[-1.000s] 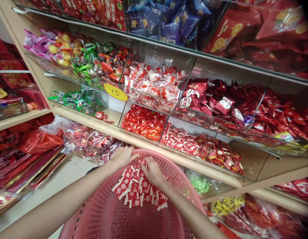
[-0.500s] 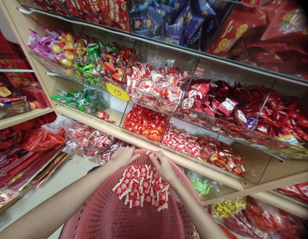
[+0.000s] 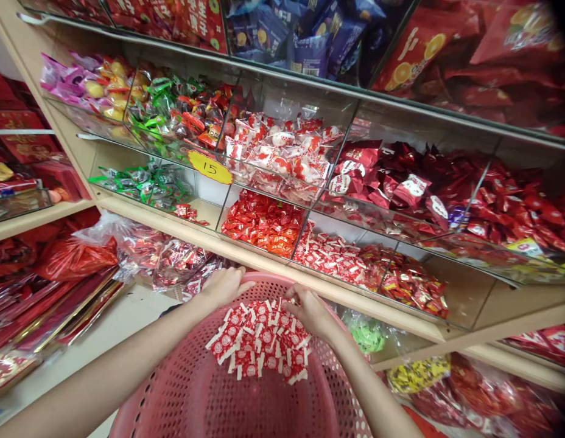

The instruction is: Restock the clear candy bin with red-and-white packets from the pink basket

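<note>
A pink perforated plastic basket (image 3: pixel 191 371) is in front of me, with a pile of small red-and-white wrapped candies (image 3: pixel 259 340) against its far inner side. My left hand (image 3: pixel 223 287) grips the far rim, its fingers over the outside and its thumb pointing inward. Just inside the rim, to the right, my right hand (image 3: pixel 312 311) hangs over the pile's upper right edge. Its thumb and forefinger are bent and apart, with no candy visible between them; the other fingers are partly hidden.
Wooden shelves with clear dividers rise ahead, holding similar red-and-white candies (image 3: pixel 330 255), orange-red candies (image 3: pixel 264 225) and green-wrapped sweets (image 3: pixel 150 182). A yellow price tag (image 3: pixel 210 167) reads 15. Bagged sweets (image 3: pixel 182 264) lie below at left, more bags (image 3: pixel 419 374) at lower right.
My right hand has moved from the basket's far rim, where it held a candy, down and to the right over the pile. The view has shifted slightly; my left hand stays on the rim.
</note>
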`<action>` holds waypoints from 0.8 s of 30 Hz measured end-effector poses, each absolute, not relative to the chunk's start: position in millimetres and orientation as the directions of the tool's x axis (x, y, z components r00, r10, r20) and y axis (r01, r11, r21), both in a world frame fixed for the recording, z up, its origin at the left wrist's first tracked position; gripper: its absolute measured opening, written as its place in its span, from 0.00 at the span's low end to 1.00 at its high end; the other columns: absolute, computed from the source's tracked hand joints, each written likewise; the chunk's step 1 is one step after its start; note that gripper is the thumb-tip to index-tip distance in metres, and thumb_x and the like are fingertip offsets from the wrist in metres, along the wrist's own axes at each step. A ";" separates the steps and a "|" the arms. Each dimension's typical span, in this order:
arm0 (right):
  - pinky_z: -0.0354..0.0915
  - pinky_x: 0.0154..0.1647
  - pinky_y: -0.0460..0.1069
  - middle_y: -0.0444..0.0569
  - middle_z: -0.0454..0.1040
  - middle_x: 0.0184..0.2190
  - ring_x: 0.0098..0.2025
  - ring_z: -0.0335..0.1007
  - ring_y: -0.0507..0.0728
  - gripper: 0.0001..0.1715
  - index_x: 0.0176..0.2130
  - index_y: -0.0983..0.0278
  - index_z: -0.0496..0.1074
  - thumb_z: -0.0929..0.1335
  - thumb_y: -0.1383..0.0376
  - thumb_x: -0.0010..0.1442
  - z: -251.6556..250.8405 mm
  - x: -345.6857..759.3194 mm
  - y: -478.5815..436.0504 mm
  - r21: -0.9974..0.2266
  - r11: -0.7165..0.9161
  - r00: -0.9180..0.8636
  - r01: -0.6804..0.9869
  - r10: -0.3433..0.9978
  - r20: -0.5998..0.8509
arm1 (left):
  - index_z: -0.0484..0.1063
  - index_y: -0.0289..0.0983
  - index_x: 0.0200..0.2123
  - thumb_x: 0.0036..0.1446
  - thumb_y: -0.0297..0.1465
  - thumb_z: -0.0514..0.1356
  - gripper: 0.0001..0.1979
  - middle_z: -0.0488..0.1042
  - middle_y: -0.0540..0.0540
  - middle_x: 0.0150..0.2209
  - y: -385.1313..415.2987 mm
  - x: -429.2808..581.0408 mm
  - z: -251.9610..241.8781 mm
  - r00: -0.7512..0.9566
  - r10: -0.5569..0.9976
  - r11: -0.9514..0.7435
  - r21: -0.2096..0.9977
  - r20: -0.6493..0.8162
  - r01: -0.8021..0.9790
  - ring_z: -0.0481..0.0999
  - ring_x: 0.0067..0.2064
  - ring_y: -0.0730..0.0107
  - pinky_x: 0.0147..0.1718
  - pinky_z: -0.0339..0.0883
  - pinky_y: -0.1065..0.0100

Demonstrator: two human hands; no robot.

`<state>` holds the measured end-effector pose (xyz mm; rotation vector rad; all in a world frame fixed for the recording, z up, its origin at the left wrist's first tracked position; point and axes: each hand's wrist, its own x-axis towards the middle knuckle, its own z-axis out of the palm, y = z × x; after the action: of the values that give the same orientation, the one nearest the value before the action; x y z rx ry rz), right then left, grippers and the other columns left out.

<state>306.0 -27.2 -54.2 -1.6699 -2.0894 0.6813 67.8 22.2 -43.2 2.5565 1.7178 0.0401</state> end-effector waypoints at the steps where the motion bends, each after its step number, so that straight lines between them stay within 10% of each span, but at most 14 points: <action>1: 0.58 0.31 0.45 0.44 0.69 0.30 0.31 0.64 0.52 0.07 0.36 0.62 0.66 0.65 0.65 0.53 -53.4 305.6 -27.8 -0.617 0.173 -0.239 0.767 0.971 -0.024 | 0.65 0.33 0.41 0.58 0.50 0.41 0.28 0.72 0.38 0.33 22.3 67.7 -43.6 0.379 0.925 -0.377 0.064 -0.012 0.924 0.73 0.36 0.49 0.32 0.65 0.54; 24: 0.54 0.27 0.44 0.41 0.64 0.27 0.29 0.59 0.50 0.16 0.38 0.63 0.65 0.69 0.68 0.46 -64.4 290.3 -31.1 -0.677 0.004 -0.217 0.736 0.949 -0.230 | 0.66 0.32 0.42 0.58 0.51 0.40 0.30 0.72 0.38 0.34 23.0 68.5 -42.7 0.366 0.929 -0.364 0.059 -0.043 0.930 0.73 0.38 0.48 0.34 0.65 0.52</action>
<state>290.3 -31.1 -64.4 -1.7474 -1.9923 1.0302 68.5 23.0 -42.7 2.5357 1.7283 -0.0042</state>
